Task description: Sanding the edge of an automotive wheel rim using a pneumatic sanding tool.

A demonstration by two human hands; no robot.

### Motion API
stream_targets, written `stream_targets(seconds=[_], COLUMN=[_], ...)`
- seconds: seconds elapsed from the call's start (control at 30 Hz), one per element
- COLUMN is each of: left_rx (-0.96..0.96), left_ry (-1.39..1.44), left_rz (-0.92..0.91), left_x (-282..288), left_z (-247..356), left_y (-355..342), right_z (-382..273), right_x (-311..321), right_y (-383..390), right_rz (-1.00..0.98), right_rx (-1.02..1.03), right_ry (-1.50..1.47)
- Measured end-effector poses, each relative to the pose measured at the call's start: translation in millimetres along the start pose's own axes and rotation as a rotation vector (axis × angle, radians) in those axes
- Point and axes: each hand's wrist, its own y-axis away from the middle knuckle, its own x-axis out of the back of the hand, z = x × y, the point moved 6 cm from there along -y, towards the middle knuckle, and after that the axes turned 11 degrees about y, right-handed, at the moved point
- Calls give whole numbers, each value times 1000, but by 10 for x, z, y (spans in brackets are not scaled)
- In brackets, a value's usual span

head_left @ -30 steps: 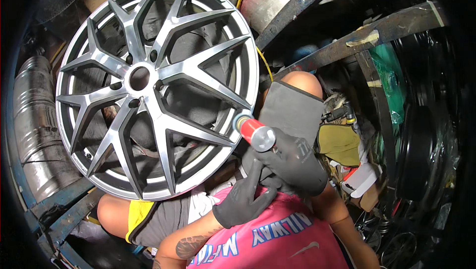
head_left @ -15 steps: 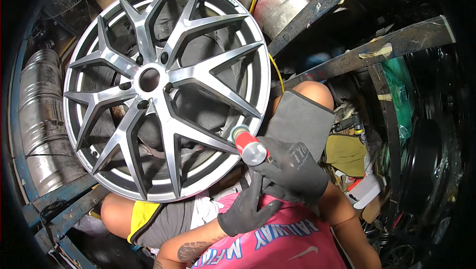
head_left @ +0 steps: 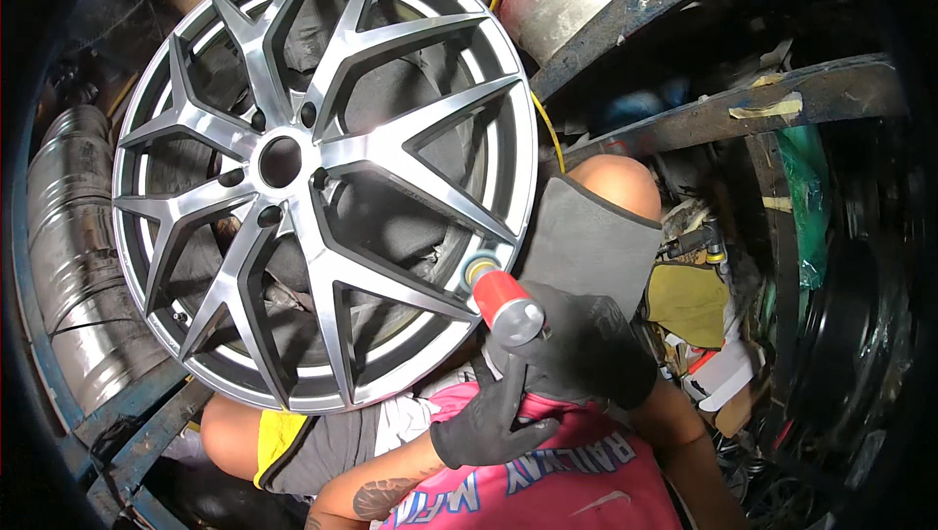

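My right hand (head_left: 576,339), in a black glove, is closed on a red, silver-capped rotary tool (head_left: 503,300). The tool's small round pad (head_left: 481,266) is at the lower right outer edge of a machined silver and dark grey alloy wheel (head_left: 354,151). Below the tool, my left hand (head_left: 489,418), also gloved, has index finger and thumb spread apart; its fingertips are close under my right hand. Dark padding (head_left: 386,110) shows behind the wheel's spokes, above my lap.
Dented metal drums (head_left: 78,237) stand at left and top (head_left: 547,2). Blue steel bars (head_left: 821,85) cross at right, with a yellow hose (head_left: 552,134) beside the wheel. Green plastic (head_left: 806,208), an olive cloth (head_left: 684,305) and white cardboard (head_left: 723,374) lie to the right.
The tool and both hands have shifted slightly down in the picture, the pad staying at the wheel's lower right edge. The whole view has also shifted slightly.
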Motion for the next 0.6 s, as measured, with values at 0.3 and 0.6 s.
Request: stream_targets(seconds=[0.3,0.6], left_rx=[-35,-17], left_ry=[13,197], left_rz=[51,-25], left_x=[-77,-245], left_z=[-64,-195], left_y=[65,125], right_z=[-296,-265], right_x=[19,-42], right_y=[-73,138], right_rz=[-99,-93], right_rx=[257,-81], right_ry=[72,-8])
